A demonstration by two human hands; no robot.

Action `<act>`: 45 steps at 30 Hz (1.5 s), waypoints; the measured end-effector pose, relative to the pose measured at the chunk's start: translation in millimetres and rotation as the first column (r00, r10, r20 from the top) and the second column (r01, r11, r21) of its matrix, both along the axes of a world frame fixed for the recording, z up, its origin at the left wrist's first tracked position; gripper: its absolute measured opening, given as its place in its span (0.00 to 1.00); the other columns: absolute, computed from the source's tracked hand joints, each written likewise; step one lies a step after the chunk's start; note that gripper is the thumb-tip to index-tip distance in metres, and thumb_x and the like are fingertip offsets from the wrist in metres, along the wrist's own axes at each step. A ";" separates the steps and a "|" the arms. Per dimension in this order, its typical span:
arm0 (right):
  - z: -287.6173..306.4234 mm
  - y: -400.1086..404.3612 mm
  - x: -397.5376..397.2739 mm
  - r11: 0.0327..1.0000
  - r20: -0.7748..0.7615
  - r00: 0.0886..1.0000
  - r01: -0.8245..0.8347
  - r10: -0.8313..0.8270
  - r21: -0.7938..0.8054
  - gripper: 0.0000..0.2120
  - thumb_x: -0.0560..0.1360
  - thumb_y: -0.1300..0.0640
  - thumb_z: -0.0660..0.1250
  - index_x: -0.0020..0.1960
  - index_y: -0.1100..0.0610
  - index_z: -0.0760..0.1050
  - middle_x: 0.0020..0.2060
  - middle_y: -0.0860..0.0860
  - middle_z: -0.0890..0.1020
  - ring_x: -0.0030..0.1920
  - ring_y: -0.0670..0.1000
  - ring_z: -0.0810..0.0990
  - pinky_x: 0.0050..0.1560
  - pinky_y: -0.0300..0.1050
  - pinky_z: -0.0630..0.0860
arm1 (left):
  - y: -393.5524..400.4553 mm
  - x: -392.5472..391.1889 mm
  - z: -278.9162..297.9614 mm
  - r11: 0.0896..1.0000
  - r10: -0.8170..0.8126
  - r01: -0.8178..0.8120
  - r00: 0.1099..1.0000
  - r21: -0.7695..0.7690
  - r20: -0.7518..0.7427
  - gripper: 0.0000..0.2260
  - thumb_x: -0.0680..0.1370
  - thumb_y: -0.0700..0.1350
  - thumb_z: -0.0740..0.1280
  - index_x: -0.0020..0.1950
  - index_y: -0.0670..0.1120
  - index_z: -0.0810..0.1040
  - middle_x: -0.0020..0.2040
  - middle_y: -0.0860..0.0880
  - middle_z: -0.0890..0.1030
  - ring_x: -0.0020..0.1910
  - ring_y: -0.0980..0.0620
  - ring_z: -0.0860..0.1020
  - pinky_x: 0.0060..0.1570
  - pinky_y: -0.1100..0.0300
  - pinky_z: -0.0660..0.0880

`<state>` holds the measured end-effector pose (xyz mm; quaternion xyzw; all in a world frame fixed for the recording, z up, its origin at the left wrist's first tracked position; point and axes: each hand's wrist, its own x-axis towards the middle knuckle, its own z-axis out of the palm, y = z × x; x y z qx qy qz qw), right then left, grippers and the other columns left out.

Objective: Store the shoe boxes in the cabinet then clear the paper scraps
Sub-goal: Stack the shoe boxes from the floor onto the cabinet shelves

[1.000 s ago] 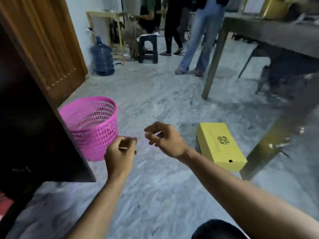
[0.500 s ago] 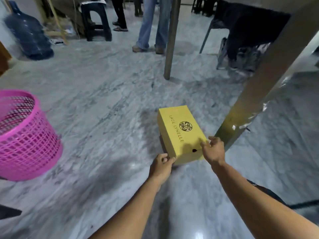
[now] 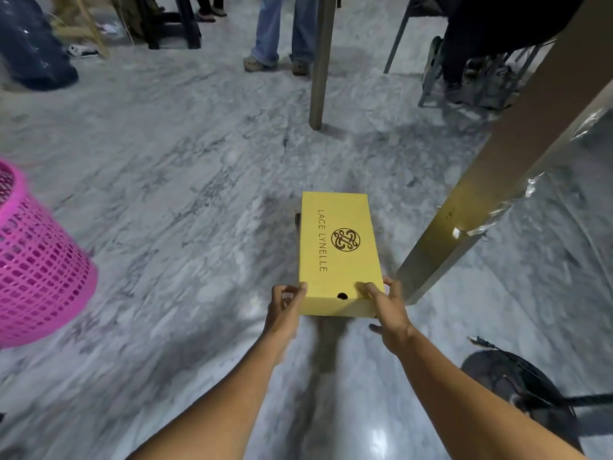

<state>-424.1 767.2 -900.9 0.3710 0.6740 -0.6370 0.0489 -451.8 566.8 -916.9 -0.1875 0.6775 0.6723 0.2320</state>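
Yellow shoe box (image 3: 338,250) on the marble floor (image 3: 185,200) at centre, left hand (image 3: 286,303) and right hand (image 3: 386,302) pinching its 6 o'clock corners, storing barely begun, cabinet unseen, pink basket (image 3: 36,260) at 9 o'clock.

Slanted wooden table leg (image 3: 471,227) stood just right of yellow cardboard shoe box (image 3: 338,247); marble floor (image 3: 185,200) left lay open to pink plastic basket (image 3: 36,270).

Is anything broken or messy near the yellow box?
The yellow shoe box looks whole, lid shut, gripped by the left hand and right hand. The one odd thing: the table leg beside it has torn, peeling tape or wrap along its edge.
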 end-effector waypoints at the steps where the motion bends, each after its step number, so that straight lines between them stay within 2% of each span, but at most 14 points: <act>1: -2.8 0.2 1.6 0.998 -0.006 1.000 -0.003 0.003 -0.067 0.21 0.77 0.50 0.72 0.64 0.46 0.66 0.57 0.53 0.79 0.59 0.56 0.77 0.63 0.62 0.78 | -0.4 1.0 -3.0 0.997 0.014 -0.016 0.999 0.070 0.038 0.17 0.80 0.62 0.67 0.58 0.52 0.69 0.61 0.50 0.74 0.58 0.46 0.80 0.58 0.46 0.80; 5: -4.3 -1.8 14.3 0.982 -0.076 0.997 -0.035 0.021 -0.185 0.23 0.76 0.56 0.76 0.64 0.50 0.67 0.56 0.55 0.82 0.62 0.61 0.80 0.57 0.60 0.84 | -8.2 8.9 -4.8 0.975 0.144 -0.147 0.989 0.169 0.027 0.15 0.81 0.56 0.70 0.59 0.49 0.69 0.62 0.46 0.77 0.62 0.38 0.81 0.50 0.58 0.80; 8: 4.3 -14.7 21.5 0.967 -0.138 0.989 -0.086 0.053 -0.240 0.26 0.72 0.56 0.79 0.63 0.51 0.69 0.60 0.58 0.82 0.64 0.63 0.80 0.52 0.56 0.86 | -31.1 22.0 7.3 0.959 0.204 -0.193 0.979 0.206 -0.031 0.14 0.81 0.53 0.70 0.61 0.50 0.72 0.61 0.47 0.80 0.63 0.39 0.82 0.53 0.57 0.80; 15: 62.1 -84.5 33.1 0.888 -0.314 0.904 -0.377 0.291 -0.262 0.34 0.68 0.58 0.82 0.70 0.46 0.72 0.59 0.57 0.86 0.59 0.58 0.85 0.59 0.58 0.84 | -109.6 61.9 70.5 0.915 0.373 -0.322 0.905 0.245 -0.203 0.12 0.82 0.51 0.68 0.66 0.58 0.78 0.62 0.55 0.84 0.62 0.48 0.82 0.55 0.61 0.76; 18: 95.1 -116.6 42.8 0.822 -0.387 0.820 -0.526 0.422 -0.218 0.40 0.65 0.54 0.85 0.71 0.43 0.70 0.64 0.53 0.83 0.63 0.56 0.84 0.63 0.60 0.81 | -151.2 87.9 112.4 0.897 0.424 -0.349 0.855 0.272 -0.298 0.11 0.82 0.47 0.68 0.64 0.57 0.79 0.54 0.58 0.87 0.60 0.48 0.83 0.58 0.57 0.77; 21: 132.6 -152.0 56.5 0.764 -0.452 0.727 -0.629 0.516 -0.139 0.43 0.63 0.54 0.86 0.72 0.41 0.69 0.65 0.51 0.82 0.65 0.55 0.83 0.63 0.59 0.81 | -196.1 118.0 146.8 0.896 0.437 -0.347 0.805 0.278 -0.401 0.16 0.82 0.43 0.68 0.69 0.55 0.78 0.59 0.50 0.87 0.57 0.45 0.84 0.56 0.50 0.78; 25: 194.2 -215.0 84.5 0.654 -0.533 0.535 -0.755 0.655 0.045 0.44 0.64 0.52 0.84 0.74 0.41 0.67 0.64 0.41 0.83 0.64 0.45 0.82 0.62 0.52 0.81 | -254.3 172.8 196.4 0.871 0.491 -0.417 0.702 0.261 -0.516 0.31 0.69 0.51 0.72 0.72 0.54 0.76 0.61 0.51 0.86 0.61 0.48 0.84 0.51 0.57 0.81; 28: 231.2 -260.8 103.6 0.568 -0.582 0.396 -0.811 0.710 0.140 0.44 0.63 0.56 0.84 0.74 0.44 0.68 0.67 0.43 0.81 0.67 0.46 0.80 0.63 0.52 0.79 | -296.3 217.6 222.5 0.821 0.555 -0.503 0.589 0.270 -0.588 0.34 0.62 0.52 0.69 0.70 0.58 0.77 0.61 0.49 0.85 0.59 0.50 0.84 0.43 0.61 0.80; 30: 252.1 -293.6 115.5 0.498 -0.600 0.298 -0.845 0.743 0.197 0.46 0.62 0.56 0.86 0.75 0.44 0.68 0.70 0.45 0.80 0.69 0.48 0.79 0.65 0.56 0.78 | -322.8 251.2 239.4 0.797 0.563 -0.545 0.513 0.261 -0.648 0.34 0.65 0.50 0.67 0.73 0.59 0.75 0.65 0.47 0.83 0.63 0.40 0.81 0.42 0.45 0.80; 32: 270.0 -329.4 126.5 0.418 -0.613 0.194 -0.875 0.766 0.246 0.44 0.64 0.58 0.86 0.74 0.43 0.69 0.70 0.46 0.79 0.69 0.49 0.79 0.63 0.54 0.80 | -348.6 285.5 256.7 0.769 0.557 -0.592 0.437 0.240 -0.707 0.33 0.67 0.49 0.66 0.75 0.58 0.73 0.68 0.46 0.82 0.64 0.38 0.80 0.50 0.31 0.77; 35: 299.2 -386.7 145.0 0.308 -0.646 0.050 -0.905 0.761 0.293 0.43 0.65 0.63 0.83 0.74 0.43 0.70 0.70 0.46 0.78 0.68 0.50 0.79 0.58 0.50 0.83 | -386.6 329.4 275.4 0.663 0.637 -0.689 0.312 0.293 -0.705 0.33 0.64 0.49 0.68 0.71 0.59 0.77 0.68 0.45 0.82 0.68 0.41 0.79 0.65 0.34 0.76; 38: 328.9 -443.2 162.6 0.200 -0.670 -0.064 -0.930 0.739 0.309 0.44 0.64 0.64 0.84 0.75 0.49 0.70 0.67 0.46 0.81 0.67 0.49 0.80 0.57 0.46 0.83 | -422.1 363.0 285.6 0.513 0.744 -0.769 0.177 0.382 -0.644 0.33 0.61 0.49 0.70 0.68 0.54 0.79 0.64 0.41 0.83 0.64 0.39 0.80 0.66 0.34 0.73; 41: 356.3 -499.2 171.5 0.121 -0.683 -0.136 -0.942 0.717 0.314 0.40 0.65 0.56 0.83 0.74 0.46 0.71 0.64 0.46 0.83 0.65 0.48 0.81 0.61 0.49 0.83 | -455.0 381.9 301.9 0.368 0.834 -0.824 0.088 0.430 -0.544 0.26 0.62 0.52 0.72 0.59 0.47 0.78 0.65 0.34 0.80 0.58 0.43 0.81 0.67 0.37 0.73; 45: 383.5 -569.6 170.5 0.137 -0.698 -0.015 -0.977 0.716 0.161 0.28 0.68 0.50 0.82 0.65 0.47 0.77 0.59 0.55 0.85 0.57 0.55 0.86 0.60 0.60 0.83 | -498.6 374.5 330.0 0.216 0.888 -0.855 -0.028 0.472 -0.458 0.19 0.68 0.55 0.74 0.56 0.53 0.79 0.66 0.40 0.80 0.60 0.42 0.80 0.60 0.46 0.80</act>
